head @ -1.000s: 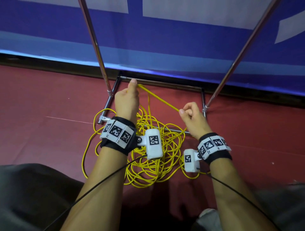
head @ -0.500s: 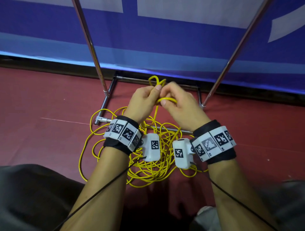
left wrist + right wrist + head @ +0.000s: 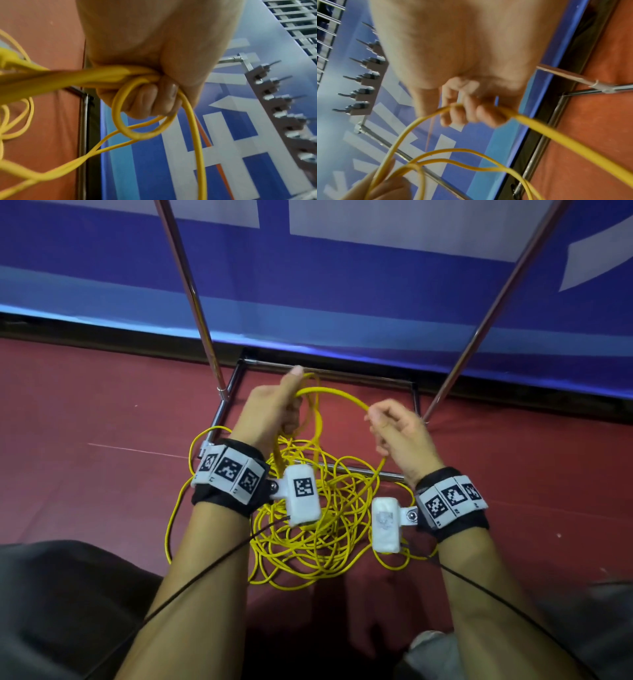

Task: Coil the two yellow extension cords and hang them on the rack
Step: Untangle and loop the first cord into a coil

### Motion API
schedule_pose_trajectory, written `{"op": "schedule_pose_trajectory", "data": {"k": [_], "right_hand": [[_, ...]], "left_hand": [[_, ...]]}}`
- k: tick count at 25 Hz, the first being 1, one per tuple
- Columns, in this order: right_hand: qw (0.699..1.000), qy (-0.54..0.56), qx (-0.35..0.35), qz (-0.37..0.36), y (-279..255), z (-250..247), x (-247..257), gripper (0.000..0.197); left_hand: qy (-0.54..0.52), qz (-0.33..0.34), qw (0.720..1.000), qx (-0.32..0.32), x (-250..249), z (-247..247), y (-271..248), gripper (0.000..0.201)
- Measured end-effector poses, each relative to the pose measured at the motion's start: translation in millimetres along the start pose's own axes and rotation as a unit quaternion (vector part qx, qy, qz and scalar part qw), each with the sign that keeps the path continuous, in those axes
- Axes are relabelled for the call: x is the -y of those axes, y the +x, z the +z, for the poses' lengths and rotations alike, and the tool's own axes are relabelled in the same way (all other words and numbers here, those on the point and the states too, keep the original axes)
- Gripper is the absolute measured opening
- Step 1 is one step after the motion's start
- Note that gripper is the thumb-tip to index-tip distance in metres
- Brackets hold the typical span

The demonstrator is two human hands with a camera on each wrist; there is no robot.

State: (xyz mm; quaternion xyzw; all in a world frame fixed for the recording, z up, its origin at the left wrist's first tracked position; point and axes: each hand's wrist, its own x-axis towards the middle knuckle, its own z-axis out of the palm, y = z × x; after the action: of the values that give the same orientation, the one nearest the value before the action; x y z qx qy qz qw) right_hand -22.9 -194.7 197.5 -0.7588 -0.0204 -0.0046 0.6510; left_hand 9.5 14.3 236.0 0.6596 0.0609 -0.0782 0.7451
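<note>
Left hand (image 3: 274, 409) fisted round several cord (image 3: 337, 398) loops, thumb up; right hand (image 3: 399, 433) curled loosely round one strand arcing across from left. Rest of cord in tangled heap (image 3: 308, 529) on red floor (image 3: 85, 412), over rack base (image 3: 346, 470) bars. Behind: two slanted chrome poles (image 3: 191, 292), blue-white banner (image 3: 342, 285), hook row (image 3: 281, 102) above.

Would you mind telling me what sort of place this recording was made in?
Probably an indoor hall or event space set up for the task: red carpet floor, a large blue and white printed banner along the wall, and a metal rack with hooks.
</note>
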Motion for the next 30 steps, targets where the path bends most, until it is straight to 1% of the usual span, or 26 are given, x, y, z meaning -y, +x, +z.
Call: {"op": "schedule_pose_trajectory", "data": {"k": [1, 2, 3, 5, 7, 9, 10, 11, 13, 14, 15, 16, 17, 19, 20, 21, 23, 25, 26, 27, 28, 30], "right_hand": [[0.998, -0.033, -0.034, -0.034, 3.7, 0.7, 4.5, 0.014], [0.994, -0.072, -0.043, -0.067, 8.3, 2.4, 8.9, 0.013], [0.989, -0.113, -0.031, -0.09, 10.9, 5.5, 12.4, 0.011], [0.976, -0.187, -0.007, -0.112, 10.4, 15.6, 16.9, 0.009], [0.968, -0.211, -0.004, -0.137, 10.1, 27.0, 17.0, 0.007], [0.975, -0.169, 0.0, -0.145, 10.7, 31.5, 15.2, 0.014], [0.982, -0.136, 0.015, -0.13, 11.3, 29.4, 10.9, 0.02], [0.988, -0.107, 0.038, -0.104, 11.1, 25.4, 5.2, 0.026], [0.994, -0.063, 0.09, -0.019, 6.7, 17.7, -11.2, 0.031], [0.994, -0.039, 0.102, 0.018, 2.3, 14.7, -19.9, 0.032], [0.994, -0.022, 0.096, 0.039, -0.3, 12.0, -28.5, 0.032], [0.996, -0.017, 0.074, 0.039, -0.9, 11.0, -32.6, 0.032], [0.999, -0.024, 0.037, 0.025, 0.5, 9.9, -32.0, 0.03], [0.997, -0.056, -0.04, -0.027, 6.9, 7.9, -17.5, 0.026], [0.993, -0.086, -0.065, -0.055, 10.7, 6.2, -7.1, 0.023], [0.986, -0.123, -0.074, -0.079, 13.0, 5.3, 4.3, 0.021], [0.972, -0.195, -0.062, -0.115, 13.4, 8.5, 25.9, 0.016], [0.959, -0.23, -0.064, -0.151, 10.8, 19.7, 41.1, 0.02], [0.956, -0.233, -0.069, -0.166, 10.2, 24.8, 45.6, 0.022], [0.958, -0.225, -0.067, -0.165, 10.3, 27.9, 44.9, 0.025], [0.965, -0.21, -0.053, -0.146, 10.7, 28.0, 39.5, 0.028], [0.98, -0.188, 0.009, -0.064, 8.8, 24.2, 19.0, 0.042]], "left_hand": [[0.041, -0.009, 0.999, 0.028, 1.9, 0.3, -1.9, 0.049], [0.077, -0.018, 0.995, 0.06, 3.4, 3.7, -3.7, 0.05], [0.105, -0.025, 0.99, 0.092, 4.4, 8.5, -5.5, 0.05], [0.144, -0.021, 0.978, 0.148, 5.4, 16.9, -6.7, 0.045], [0.167, -0.003, 0.971, 0.172, 8.0, 21.5, -7.6, 0.04], [0.172, 0.017, 0.972, 0.159, 11.0, 24.7, -8.7, 0.037], [0.162, 0.026, 0.976, 0.145, 11.9, 26.4, -9.3, 0.038], [0.141, 0.033, 0.981, 0.125, 10.7, 26.9, -10.2, 0.039], [0.074, 0.031, 0.995, 0.066, 6.0, 22.7, -8.9, 0.041], [0.047, 0.023, 0.998, 0.046, 3.8, 18.4, -6.1, 0.043], [0.033, 0.017, 0.999, 0.035, 1.9, 13.5, -3.7, 0.047], [0.03, 0.013, 0.999, 0.028, 1.8, 8.3, -1.4, 0.052], [0.035, 0.008, 0.999, 0.029, 2.8, 4.1, 0.1, 0.055], [0.075, 0.002, 0.996, 0.042, 6.3, -1.5, 3.1, 0.052], [0.098, -0.005, 0.994, 0.05, 7.8, -1.3, 3.5, 0.051], [0.115, -0.011, 0.992, 0.058, 8.3, 0.9, 2.3, 0.049], [0.125, -0.014, 0.989, 0.077, 6.7, 9.1, -0.7, 0.047], [0.129, 0.003, 0.988, 0.087, 5.2, 19.5, -4.2, 0.051], [0.122, 0.022, 0.989, 0.078, 3.8, 24.2, -5.6, 0.054], [0.105, 0.04, 0.992, 0.058, 1.5, 27.0, -6.7, 0.057], [0.081, 0.051, 0.995, 0.029, -2.1, 27.4, -6.6, 0.062], [0.023, 0.057, 0.998, -0.033, -10.9, 19.6, -3.9, 0.068]]}}
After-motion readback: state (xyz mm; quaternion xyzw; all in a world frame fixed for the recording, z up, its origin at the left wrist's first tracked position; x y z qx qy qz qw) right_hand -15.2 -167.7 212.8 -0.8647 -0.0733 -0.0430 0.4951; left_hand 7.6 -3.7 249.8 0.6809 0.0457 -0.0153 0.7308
